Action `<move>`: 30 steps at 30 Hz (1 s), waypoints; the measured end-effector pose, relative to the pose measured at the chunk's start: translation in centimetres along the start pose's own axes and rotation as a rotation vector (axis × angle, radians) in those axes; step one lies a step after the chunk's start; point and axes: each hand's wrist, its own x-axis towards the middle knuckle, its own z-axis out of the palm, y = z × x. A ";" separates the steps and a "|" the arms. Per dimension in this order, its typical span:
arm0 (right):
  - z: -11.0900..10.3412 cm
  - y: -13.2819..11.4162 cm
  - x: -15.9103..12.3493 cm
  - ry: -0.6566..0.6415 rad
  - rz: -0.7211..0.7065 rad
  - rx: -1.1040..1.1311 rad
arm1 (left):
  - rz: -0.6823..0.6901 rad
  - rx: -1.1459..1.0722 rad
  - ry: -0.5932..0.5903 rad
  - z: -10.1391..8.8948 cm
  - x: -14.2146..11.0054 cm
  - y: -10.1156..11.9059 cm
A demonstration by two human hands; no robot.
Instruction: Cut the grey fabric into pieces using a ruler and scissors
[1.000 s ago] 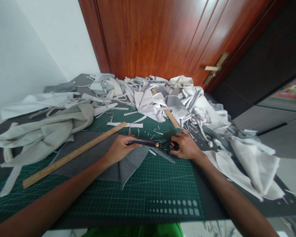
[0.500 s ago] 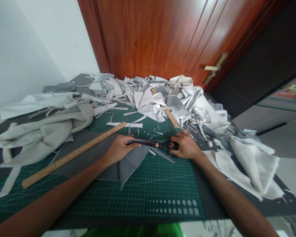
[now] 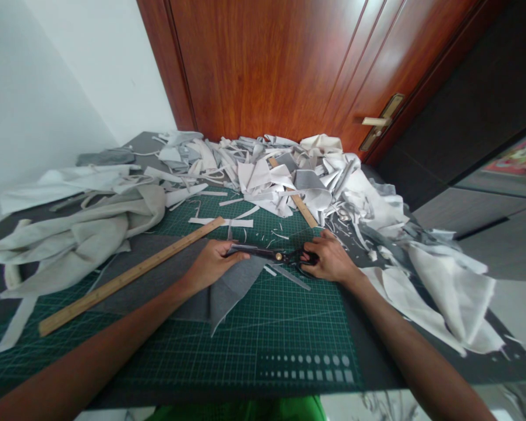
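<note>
My left hand (image 3: pixel 213 264) lies on a dark grey fabric piece (image 3: pixel 234 289) at the middle of a green cutting mat (image 3: pixel 272 333), gripping the cloth beside the tips of black tailor's shears (image 3: pixel 263 254). My right hand (image 3: pixel 331 257) is closed around the shears' handles. The blade tips are hidden by my left fingers. A long wooden ruler (image 3: pixel 127 278) lies across the fabric to the left of my left hand. Just below the shears rests a thin metal strip (image 3: pixel 291 278).
Behind the mat, a heap of white and grey fabric offcuts (image 3: pixel 289 181) piles against a wooden door (image 3: pixel 267 64). Beige cloth (image 3: pixel 70 245) lies to the left, white cloth (image 3: pixel 447 304) to the right. A wall (image 3: pixel 56 76) bounds the left side.
The lower point of the grey fabric has shifted slightly left, and both hands have moved a little with the shears. The camera view has also shifted slightly.
</note>
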 end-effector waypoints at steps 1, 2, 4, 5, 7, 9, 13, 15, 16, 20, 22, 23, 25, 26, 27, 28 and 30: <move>0.0 0.0 0.0 -0.001 0.002 0.001 | -0.004 -0.004 0.003 0.0 0.0 0.0; 0.0 0.0 0.0 -0.002 0.004 0.002 | -0.009 -0.006 0.004 0.0 0.0 0.0; 0.0 0.0 0.0 -0.001 0.005 0.005 | -0.020 -0.009 0.003 0.0 0.0 0.0; 0.0 0.0 0.0 -0.002 0.001 0.006 | -0.028 -0.011 -0.001 0.0 0.0 0.0; 0.1 0.0 0.0 -0.003 -0.007 0.006 | -0.040 -0.020 -0.001 0.0 0.0 0.0; 0.1 0.0 0.0 -0.003 -0.011 0.006 | -0.044 -0.021 -0.003 0.0 0.0 0.0; 0.1 0.0 -0.1 -0.002 -0.017 0.014 | -0.024 -0.003 -0.017 -0.1 0.0 0.2; 0.1 0.0 -0.1 -0.001 -0.022 0.022 | -0.024 0.017 -0.027 -0.1 0.0 0.2; 0.1 0.0 -0.1 0.001 -0.024 0.026 | -0.031 0.031 -0.031 -0.1 0.0 0.2; 0.2 0.2 -0.1 0.013 -0.028 0.037 | -0.081 0.075 -0.032 -0.2 -0.1 0.1; 0.2 0.3 -0.1 0.015 -0.031 0.045 | -0.093 0.076 -0.040 -0.4 -0.1 0.1; 0.2 0.3 -0.1 0.014 -0.034 0.049 | -0.094 0.075 -0.045 -0.5 -0.1 0.1; 0.2 0.3 -0.1 0.014 -0.037 0.059 | -0.094 0.072 -0.058 -0.8 0.0 0.3; 0.2 0.3 -0.1 0.017 -0.038 0.062 | -0.094 0.068 -0.064 -0.9 0.0 0.4; 0.2 0.3 -0.1 0.022 -0.037 0.066 | -0.094 0.062 -0.068 -1.0 0.0 0.4; 0.2 0.2 -0.1 0.026 -0.037 0.069 | -0.091 0.054 -0.074 -1.0 0.0 0.5; 0.2 0.2 -0.1 0.033 -0.035 0.075 | -0.080 0.035 -0.090 -1.0 0.0 0.7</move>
